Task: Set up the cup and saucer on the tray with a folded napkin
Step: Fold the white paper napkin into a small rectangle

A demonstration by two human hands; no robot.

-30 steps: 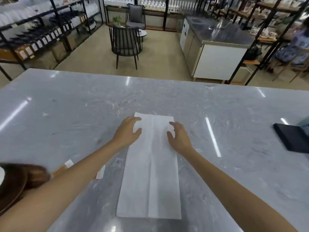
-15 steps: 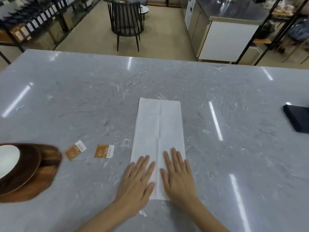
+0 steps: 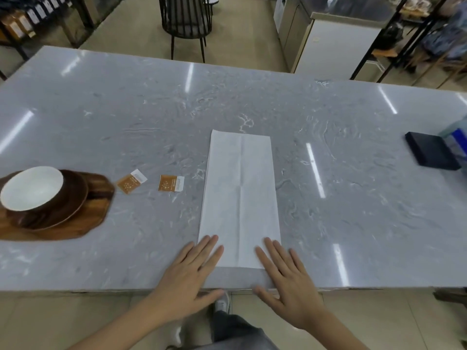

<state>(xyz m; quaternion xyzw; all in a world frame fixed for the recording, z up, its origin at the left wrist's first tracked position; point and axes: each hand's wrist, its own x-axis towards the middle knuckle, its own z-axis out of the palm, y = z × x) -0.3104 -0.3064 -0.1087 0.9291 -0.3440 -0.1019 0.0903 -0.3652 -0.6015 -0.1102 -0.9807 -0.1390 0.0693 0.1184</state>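
A long white napkin [image 3: 240,195] lies flat on the grey marble table [image 3: 353,198], folded into a narrow strip with a crease down its middle. My left hand [image 3: 188,279] rests flat at its near left corner, fingers spread. At the near right corner my right hand [image 3: 288,281] lies flat the same way. Neither hand holds anything. At the far left a wooden tray [image 3: 83,223] carries a brown saucer [image 3: 73,200] with a white-lined cup [image 3: 31,189] on it.
Two small orange sachets [image 3: 131,181] [image 3: 171,183] lie between the tray and the napkin. A dark flat box [image 3: 430,154] sits near the right edge. The table's near edge runs just under my palms. A black chair [image 3: 185,18] stands beyond the far side.
Both hands slid along the napkin from its far end toward me, then spread apart to its near corners. The view tilted down, bringing the tray, cup and sachets into sight.
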